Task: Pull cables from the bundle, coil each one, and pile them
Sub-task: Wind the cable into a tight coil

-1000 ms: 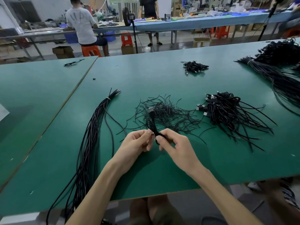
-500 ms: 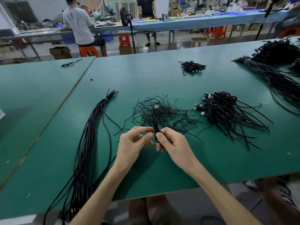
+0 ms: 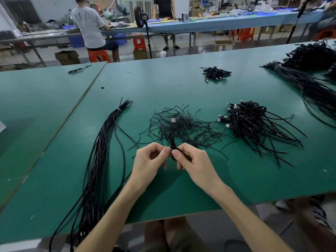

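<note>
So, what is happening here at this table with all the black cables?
A person at the green table holds one coiled cable upright between both hands. The left hand and the right hand pinch its lower end, and the USB plug points away. A long tied bundle lies on the left and hangs over the near edge. A pile of finished cables sits on the right. Thin black strands lie scattered just beyond the hands.

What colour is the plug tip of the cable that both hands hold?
The plug tip is silver, the cable black; the head view shows it best.
</note>
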### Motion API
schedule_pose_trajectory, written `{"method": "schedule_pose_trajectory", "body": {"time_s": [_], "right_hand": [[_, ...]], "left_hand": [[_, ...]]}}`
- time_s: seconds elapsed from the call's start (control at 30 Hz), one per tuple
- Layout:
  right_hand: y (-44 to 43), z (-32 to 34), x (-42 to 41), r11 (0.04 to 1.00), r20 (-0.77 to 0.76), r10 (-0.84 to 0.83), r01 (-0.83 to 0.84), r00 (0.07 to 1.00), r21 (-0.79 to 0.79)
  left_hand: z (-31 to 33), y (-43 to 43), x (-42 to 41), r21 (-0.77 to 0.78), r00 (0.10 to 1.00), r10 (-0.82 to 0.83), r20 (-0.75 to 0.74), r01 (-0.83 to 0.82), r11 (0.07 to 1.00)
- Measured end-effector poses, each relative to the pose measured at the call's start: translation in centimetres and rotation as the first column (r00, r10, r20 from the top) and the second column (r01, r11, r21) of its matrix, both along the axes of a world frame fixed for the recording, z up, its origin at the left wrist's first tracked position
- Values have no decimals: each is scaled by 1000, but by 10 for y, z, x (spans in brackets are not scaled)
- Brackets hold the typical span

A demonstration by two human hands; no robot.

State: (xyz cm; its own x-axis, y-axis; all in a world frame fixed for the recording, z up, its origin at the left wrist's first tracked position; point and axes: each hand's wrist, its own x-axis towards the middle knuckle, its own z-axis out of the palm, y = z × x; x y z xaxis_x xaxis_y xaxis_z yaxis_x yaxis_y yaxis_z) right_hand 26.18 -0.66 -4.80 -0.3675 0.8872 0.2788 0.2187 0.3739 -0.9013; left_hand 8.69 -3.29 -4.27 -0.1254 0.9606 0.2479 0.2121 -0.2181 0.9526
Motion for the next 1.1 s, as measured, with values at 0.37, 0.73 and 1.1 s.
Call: {"method": "schedule_pose_trajectory", "body": {"time_s": [0.37, 0.73, 1.1], "right_hand": [[1, 7, 5, 970, -164, 98, -130, 982, -203], [0, 11, 6, 914, -245, 252, -314, 936, -258], [1, 8, 5, 923, -179, 269, -306, 946, -231]], "left_hand": [[3, 1, -5, -62, 973, -143, 181, 156, 986], [3, 0, -9, -103, 935, -230, 271, 266, 959], [3, 2, -6, -148, 915, -220, 338, 283, 948]]}}
